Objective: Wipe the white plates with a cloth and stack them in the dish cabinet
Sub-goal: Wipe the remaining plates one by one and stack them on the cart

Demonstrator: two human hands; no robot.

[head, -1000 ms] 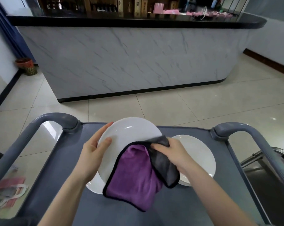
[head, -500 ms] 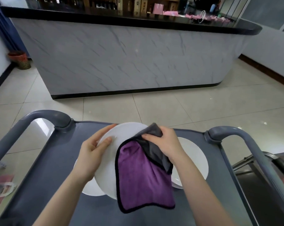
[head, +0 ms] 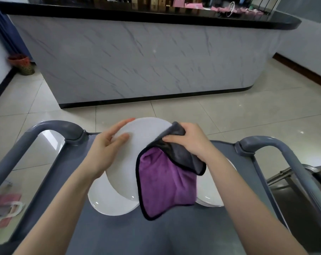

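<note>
White round plate [head: 137, 155] held tilted over grey cart [head: 119, 236].
Left hand [head: 108, 146] grips its left rim; right hand [head: 189, 140] clutches purple-grey cloth [head: 165, 184] against it.

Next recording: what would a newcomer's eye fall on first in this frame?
The purple and grey cloth at centre draws the eye. The right hand bunches it against the right edge of a tilted white plate, which the left hand holds by its left rim. Below, a second plate and a third plate lie on the grey cart, and a marble-fronted counter stands behind.
</note>
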